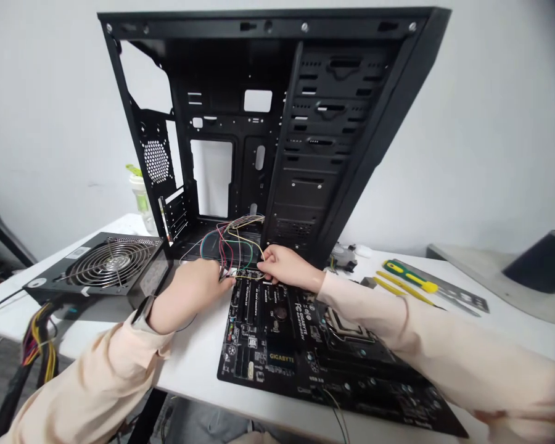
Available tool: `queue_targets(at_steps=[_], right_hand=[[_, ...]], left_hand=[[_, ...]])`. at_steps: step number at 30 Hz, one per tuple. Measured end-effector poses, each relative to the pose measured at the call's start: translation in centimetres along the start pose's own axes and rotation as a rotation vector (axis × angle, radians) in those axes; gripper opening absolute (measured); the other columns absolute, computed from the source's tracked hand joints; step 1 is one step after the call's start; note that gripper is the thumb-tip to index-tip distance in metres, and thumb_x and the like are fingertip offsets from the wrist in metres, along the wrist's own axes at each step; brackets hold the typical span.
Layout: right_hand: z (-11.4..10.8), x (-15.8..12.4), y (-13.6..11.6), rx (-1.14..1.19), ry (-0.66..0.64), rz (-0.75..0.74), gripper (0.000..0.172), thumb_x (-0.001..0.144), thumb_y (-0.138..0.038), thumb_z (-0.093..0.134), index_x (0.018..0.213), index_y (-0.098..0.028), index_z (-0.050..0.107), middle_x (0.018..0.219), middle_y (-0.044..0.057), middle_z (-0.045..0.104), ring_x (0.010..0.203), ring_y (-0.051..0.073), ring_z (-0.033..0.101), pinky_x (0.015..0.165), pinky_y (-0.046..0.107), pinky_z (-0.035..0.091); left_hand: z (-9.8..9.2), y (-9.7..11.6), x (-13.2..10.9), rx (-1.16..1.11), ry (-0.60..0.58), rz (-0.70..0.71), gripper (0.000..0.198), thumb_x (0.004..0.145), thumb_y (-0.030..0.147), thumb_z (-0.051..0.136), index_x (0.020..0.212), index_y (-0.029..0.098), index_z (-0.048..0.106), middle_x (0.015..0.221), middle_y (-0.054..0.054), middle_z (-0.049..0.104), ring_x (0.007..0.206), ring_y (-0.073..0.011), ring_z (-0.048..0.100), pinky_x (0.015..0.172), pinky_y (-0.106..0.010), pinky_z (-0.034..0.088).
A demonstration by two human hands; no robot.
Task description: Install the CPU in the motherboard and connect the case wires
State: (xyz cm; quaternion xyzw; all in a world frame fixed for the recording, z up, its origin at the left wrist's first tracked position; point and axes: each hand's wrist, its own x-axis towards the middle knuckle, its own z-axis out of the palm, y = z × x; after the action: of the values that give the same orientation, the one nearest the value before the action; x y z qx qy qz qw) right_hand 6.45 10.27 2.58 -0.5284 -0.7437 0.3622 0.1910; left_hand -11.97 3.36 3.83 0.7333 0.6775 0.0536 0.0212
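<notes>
My left hand (192, 288), a dark band on its wrist, is closed on a bunch of thin front-panel wires (229, 243) beside a small white piece that I cannot make out clearly. Thumb and fingers of my right hand (289, 266) pinch a thin yellow wire (245, 238) from the same bunch. These coloured wires come out of the bottom of the open black computer case (300, 29). Both hands are over the far edge of a black Gigabyte motherboard (282, 357), which lies flat on the white table. My fingers hide the wire ends.
At left lies a power supply (106, 265) with a round fan grille, its cable bundle (41, 339) hanging over the table edge. A green-yellow screwdriver (409, 275) and yellow-handled tweezers or pliers (407, 287) lie at right. A bottle (141, 197) stands behind the case.
</notes>
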Motion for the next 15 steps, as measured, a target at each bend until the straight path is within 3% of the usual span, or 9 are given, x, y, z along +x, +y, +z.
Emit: queue_targets(at_steps=[4,7,12,15], right_hand=[[0.8,0.1,-0.4,0.151,-0.075,0.037,0.009,0.084,-0.010,0.054,0.078,-0.015,0.051,0.055,-0.004,0.056,0.049,0.008,0.056,0.048,0.017,0.047],[1.7,0.5,-1.2,0.236,-0.070,0.030,0.005,0.085,-0.010,0.055,0.089,-0.013,0.054,0.057,-0.005,0.055,0.049,0.007,0.054,0.045,0.015,0.045],[3.0,1.6,-2.5,0.332,-0.053,0.036,0.034,0.084,-0.013,0.057,0.118,-0.012,0.050,0.060,-0.005,0.055,0.042,0.007,0.050,0.035,0.016,0.036],[3.3,1.9,-3.4,0.412,-0.064,0.051,0.040,0.086,-0.012,0.051,0.126,-0.012,0.044,0.054,-0.008,0.050,0.037,0.006,0.044,0.034,0.016,0.033]], left_hand=[[1.6,0.0,0.6,0.010,-0.009,-0.007,0.033,0.088,0.042,0.056,0.096,0.011,0.065,0.088,-0.012,0.068,0.082,-0.0255,0.066,0.074,-0.040,0.050],[2.2,-0.2,1.2,-0.034,-0.019,-0.009,0.029,0.092,0.039,0.056,0.104,0.014,0.062,0.098,-0.006,0.065,0.087,-0.0185,0.064,0.080,-0.040,0.053],[1.8,-0.5,1.8,-0.175,0.031,-0.030,0.026,0.093,0.036,0.056,0.106,0.014,0.061,0.103,-0.006,0.064,0.089,-0.0182,0.064,0.079,-0.039,0.054],[1.0,-0.6,1.9,-0.301,0.075,-0.046,0.025,0.093,0.036,0.055,0.103,0.014,0.061,0.098,-0.005,0.065,0.085,-0.0170,0.064,0.077,-0.037,0.054]])
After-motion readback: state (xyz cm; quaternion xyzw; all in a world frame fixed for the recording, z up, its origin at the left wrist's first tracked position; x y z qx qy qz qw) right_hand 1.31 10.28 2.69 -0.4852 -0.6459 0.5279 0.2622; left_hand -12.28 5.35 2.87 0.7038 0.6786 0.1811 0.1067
